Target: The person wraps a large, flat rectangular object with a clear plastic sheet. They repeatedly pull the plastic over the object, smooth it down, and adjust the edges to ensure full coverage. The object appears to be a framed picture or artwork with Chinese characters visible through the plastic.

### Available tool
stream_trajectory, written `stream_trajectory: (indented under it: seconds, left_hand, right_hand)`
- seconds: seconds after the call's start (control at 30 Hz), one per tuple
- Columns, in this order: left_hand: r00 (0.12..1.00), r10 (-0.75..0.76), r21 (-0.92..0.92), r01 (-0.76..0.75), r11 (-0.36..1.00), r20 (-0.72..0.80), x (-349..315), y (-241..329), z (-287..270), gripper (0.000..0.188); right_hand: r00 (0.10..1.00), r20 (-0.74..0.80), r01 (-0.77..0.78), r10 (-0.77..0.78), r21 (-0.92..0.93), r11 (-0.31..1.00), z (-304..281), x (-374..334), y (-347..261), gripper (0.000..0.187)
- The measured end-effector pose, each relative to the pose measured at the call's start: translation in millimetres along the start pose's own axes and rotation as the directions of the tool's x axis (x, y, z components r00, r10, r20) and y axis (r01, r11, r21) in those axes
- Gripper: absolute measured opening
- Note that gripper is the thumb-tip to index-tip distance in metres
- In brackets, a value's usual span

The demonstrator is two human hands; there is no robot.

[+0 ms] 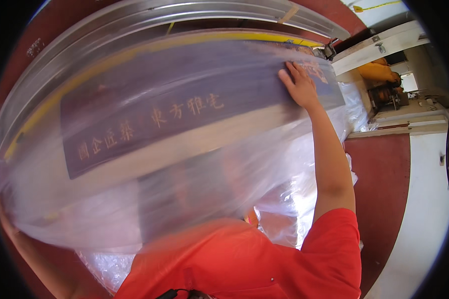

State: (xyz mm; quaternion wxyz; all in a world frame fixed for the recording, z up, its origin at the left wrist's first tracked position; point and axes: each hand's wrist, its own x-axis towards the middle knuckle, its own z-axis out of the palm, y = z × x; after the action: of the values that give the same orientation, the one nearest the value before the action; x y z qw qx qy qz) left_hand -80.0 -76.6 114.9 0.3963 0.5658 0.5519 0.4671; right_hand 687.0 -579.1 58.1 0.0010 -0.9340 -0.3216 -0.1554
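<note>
A large sheet of clear plastic film (105,214) lies over a long, flat piece in front of me, smeared by motion at the left. Beneath the film shows a dark blue-purple panel (199,74) with a row of gold characters, and a pale border. My right hand (300,84) rests flat near the panel's far right end, fingers spread, palm down on the film-covered surface. At the left rim of the head view, my left forearm (40,259) reaches up along the sheet's edge. The fingers of that hand are lost at the dark, blurred rim.
Silvery metal rails (184,12) run along the far side, beyond a yellow strip (194,37). Crumpled clear film (354,107) bunches at the right end. Past it are a white door frame (384,45), a yellow cylindrical thing (376,72) and a red-and-white wall (379,189).
</note>
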Motion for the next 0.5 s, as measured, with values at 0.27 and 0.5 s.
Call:
stream_trajectory:
  seconds: [0.27,0.5]
  left_hand:
    - [0.788,0.443,0.895,-0.437,-0.089,0.428,-51.4,-19.3,100.1,0.040]
    - [0.843,0.224,0.840,-0.525,0.136,0.490,-101.2,-16.4,134.3,0.046]
  right_hand:
    - [0.998,0.057,0.037,-0.040,0.063,0.997,13.9,-0.5,30.4,0.055]
    - [0.987,-0.013,0.163,-0.162,0.088,0.983,-16.1,-60.2,71.6,0.037]
